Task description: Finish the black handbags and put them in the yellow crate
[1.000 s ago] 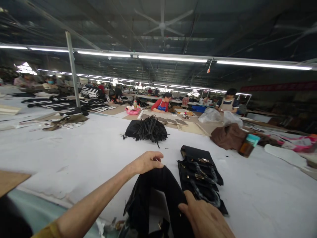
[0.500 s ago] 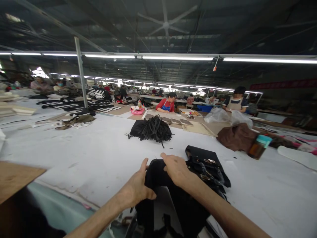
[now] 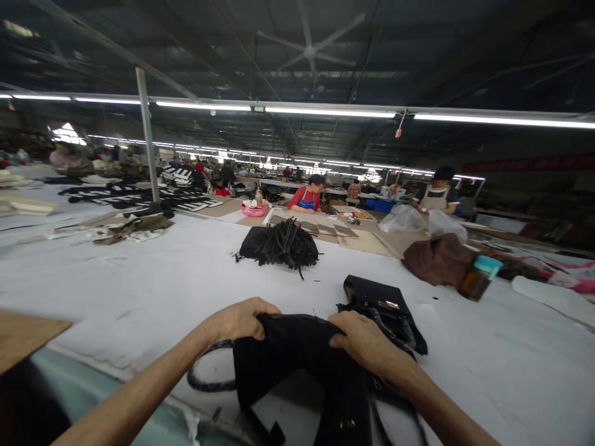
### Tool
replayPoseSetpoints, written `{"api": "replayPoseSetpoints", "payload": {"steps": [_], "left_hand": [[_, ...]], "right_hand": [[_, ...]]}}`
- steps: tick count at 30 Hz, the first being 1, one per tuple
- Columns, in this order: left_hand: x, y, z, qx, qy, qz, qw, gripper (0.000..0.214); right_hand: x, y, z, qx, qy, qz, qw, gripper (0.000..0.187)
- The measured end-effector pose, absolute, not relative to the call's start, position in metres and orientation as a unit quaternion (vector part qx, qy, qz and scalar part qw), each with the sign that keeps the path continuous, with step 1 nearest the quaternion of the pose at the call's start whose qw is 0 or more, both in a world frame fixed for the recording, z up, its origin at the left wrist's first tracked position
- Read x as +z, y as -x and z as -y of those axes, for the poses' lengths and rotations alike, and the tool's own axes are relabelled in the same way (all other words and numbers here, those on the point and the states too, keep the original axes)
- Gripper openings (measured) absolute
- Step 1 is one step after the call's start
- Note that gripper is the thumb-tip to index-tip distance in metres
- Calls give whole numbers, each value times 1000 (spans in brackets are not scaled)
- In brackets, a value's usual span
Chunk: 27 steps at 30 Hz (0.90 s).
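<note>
Both forearms reach forward from the bottom of the view and meet at the black bag point(image 3: 292, 365), which lies on the white table point(image 3: 139, 291) directly in front of the person. The left hand point(image 3: 239, 319) sits at the bag's upper left corner, wrist bent, knuckles up, fingers curled down over the top edge; its grip is closed on that edge. The right hand point(image 3: 362, 341) mirrors it at the bag's upper right corner, palm down, fingers folded over the rim and thumb side turned inward, its grip likewise closed on the bag. The two hands are apart, with the bag's top edge stretched between them.

A dark handle loop point(image 3: 204, 378) hangs out from the bag's left side, below the left forearm. Just beyond the bag's right corner, touching or nearly touching the right hand, lies a stack of black bags point(image 3: 379, 297) with gold fittings. Farther behind the bag sits a bundle of black straps point(image 3: 283, 244). Beyond the bag to the right are a brown cloth point(image 3: 434, 257) and a bottle with a teal cap point(image 3: 478, 277). Far behind, other people work at tables.
</note>
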<state>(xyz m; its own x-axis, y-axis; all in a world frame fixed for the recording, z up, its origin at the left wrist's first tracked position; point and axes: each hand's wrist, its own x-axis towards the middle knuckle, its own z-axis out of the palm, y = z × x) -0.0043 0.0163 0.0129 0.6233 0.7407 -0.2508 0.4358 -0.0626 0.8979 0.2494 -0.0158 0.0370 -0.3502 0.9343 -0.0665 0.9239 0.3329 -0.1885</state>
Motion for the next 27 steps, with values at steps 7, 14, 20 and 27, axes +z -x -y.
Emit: {"api": "replayPoseSetpoints", "payload": {"steps": [7,14,20,27], "left_hand": [[11,8,-20,154,-680,-398,597,36],[11,3,-16,197,-696,-357,591,24],[8,5,-15,211,-706,-353,576,28],[5,10,-21,207,-705,-349,582,33]], "right_hand": [[33,-259,12,83,565,820,18,9],[39,-244,12,4,581,814,2,22],[34,-225,1,-62,535,843,6,16],[33,-229,-6,-7,502,864,31,21]]}}
